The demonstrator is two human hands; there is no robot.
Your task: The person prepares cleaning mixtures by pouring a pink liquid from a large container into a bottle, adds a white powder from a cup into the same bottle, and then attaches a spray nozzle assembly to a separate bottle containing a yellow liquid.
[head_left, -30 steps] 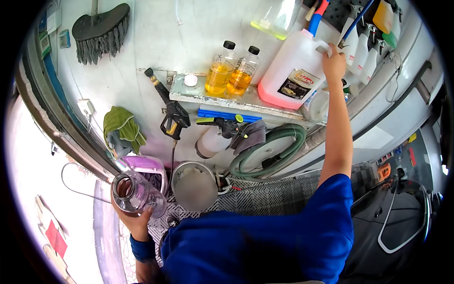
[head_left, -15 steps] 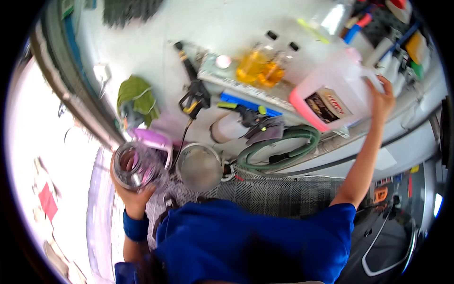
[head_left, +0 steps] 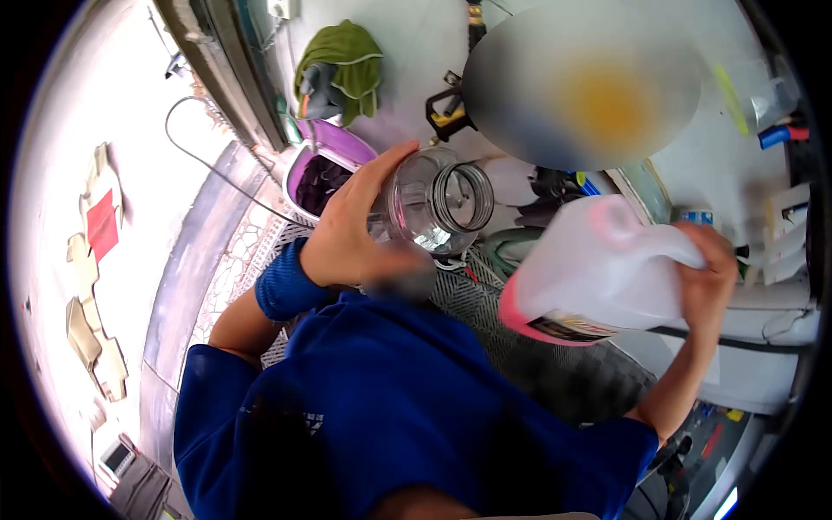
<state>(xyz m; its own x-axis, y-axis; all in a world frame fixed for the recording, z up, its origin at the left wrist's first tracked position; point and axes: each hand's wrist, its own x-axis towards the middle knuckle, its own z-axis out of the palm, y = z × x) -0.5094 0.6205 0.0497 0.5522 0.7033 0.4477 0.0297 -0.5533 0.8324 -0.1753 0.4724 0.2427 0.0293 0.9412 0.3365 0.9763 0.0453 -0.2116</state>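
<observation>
My left hand (head_left: 347,225) is wrapped round a transparent wide-mouthed jar (head_left: 416,208). The jar is tilted, its threaded, lidless mouth facing right toward the jug; I see no liquid in it. A blurred patch covers part of my left thumb area. My right hand (head_left: 712,277) grips the handle of a translucent white plastic jug (head_left: 598,260). Pink liquid shows along the jug's lower left edge, and a dark label is partly visible on its underside. The jug leans to the left and is apart from the jar.
A purple-and-white bin (head_left: 290,178) with dark contents stands beyond my left hand. Past it hangs a green cloth (head_left: 357,65). A black-and-yellow spray gun (head_left: 449,108) is near the wall, and a green hose (head_left: 507,251) lies between jar and jug. A large blurred oval hides the shelf.
The jar has come up and right, toward the middle. The jug has moved down off the shelf area, closer to my body and the jar, and tilts more. The view has shifted left.
</observation>
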